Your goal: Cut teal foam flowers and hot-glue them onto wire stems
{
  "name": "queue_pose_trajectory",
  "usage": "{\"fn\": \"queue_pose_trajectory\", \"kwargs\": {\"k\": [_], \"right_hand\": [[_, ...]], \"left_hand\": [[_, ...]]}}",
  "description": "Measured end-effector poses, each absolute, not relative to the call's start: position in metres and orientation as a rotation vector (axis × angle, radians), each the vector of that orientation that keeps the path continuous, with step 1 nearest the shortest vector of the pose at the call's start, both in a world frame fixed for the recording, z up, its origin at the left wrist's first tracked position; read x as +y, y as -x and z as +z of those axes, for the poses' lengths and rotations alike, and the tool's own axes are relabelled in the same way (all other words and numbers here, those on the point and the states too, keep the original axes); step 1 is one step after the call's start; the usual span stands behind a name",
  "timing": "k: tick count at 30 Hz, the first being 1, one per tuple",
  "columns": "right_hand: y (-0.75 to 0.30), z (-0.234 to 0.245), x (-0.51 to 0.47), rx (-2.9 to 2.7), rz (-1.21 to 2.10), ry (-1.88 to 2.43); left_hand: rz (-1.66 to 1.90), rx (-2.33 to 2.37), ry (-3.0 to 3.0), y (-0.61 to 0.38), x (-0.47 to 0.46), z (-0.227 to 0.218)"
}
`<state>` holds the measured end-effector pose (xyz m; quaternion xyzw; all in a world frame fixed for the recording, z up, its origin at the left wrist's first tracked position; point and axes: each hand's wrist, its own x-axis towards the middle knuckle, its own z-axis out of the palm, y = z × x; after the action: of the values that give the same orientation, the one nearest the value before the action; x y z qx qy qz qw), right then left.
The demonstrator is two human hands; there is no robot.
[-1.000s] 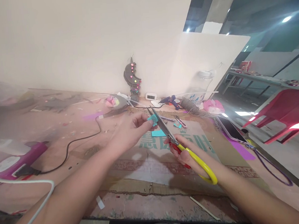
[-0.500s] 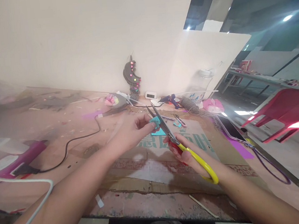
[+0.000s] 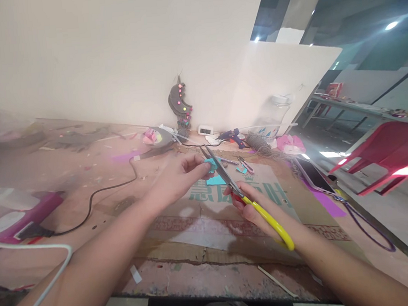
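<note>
Between the thumb and fingers of my left hand [image 3: 189, 172] is a small piece of turquoise paper [image 3: 211, 164]. My right hand [image 3: 251, 203] is closed round the yellow and red handles of a pair of scissors [image 3: 230, 181]. The blades point up and away, slightly apart, right beside the turquoise piece; I cannot tell exactly how much of it lies between them. Below, a larger turquoise sheet [image 3: 215, 179] lies on the printed cardboard [image 3: 211, 233]. A turquoise scrap [image 3: 241, 170] and a pink utility knife [image 3: 246, 164] lie to the right of the blades.
Along the back are a glue gun [image 3: 231, 137], a ball of grey cord [image 3: 258, 143], a plastic jar [image 3: 275, 116] and a moon-shaped ornament [image 3: 179, 100]. A phone [image 3: 313, 174] with a strap lies right. A magenta power strip [image 3: 27, 216] with cables is at left.
The scissor blades have closed a little, and the handles have shifted slightly up and left. The turquoise piece has turned a little in my left fingers.
</note>
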<state>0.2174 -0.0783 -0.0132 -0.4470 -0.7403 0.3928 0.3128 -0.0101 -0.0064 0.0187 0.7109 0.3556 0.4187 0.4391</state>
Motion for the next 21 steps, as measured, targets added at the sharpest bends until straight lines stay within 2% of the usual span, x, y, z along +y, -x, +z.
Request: {"fn": "queue_pose_trajectory", "kwargs": {"k": [14,21], "right_hand": [[-0.212,-0.003,-0.081,-1.906,1.112,1.171],[-0.212,-0.004,-0.08,-1.915,1.038,1.159]], "left_hand": [[1.025,0.855,-1.696,0.011,-0.003,0.016],[1.001,0.834,-1.752,0.01,0.001,0.009]]}}
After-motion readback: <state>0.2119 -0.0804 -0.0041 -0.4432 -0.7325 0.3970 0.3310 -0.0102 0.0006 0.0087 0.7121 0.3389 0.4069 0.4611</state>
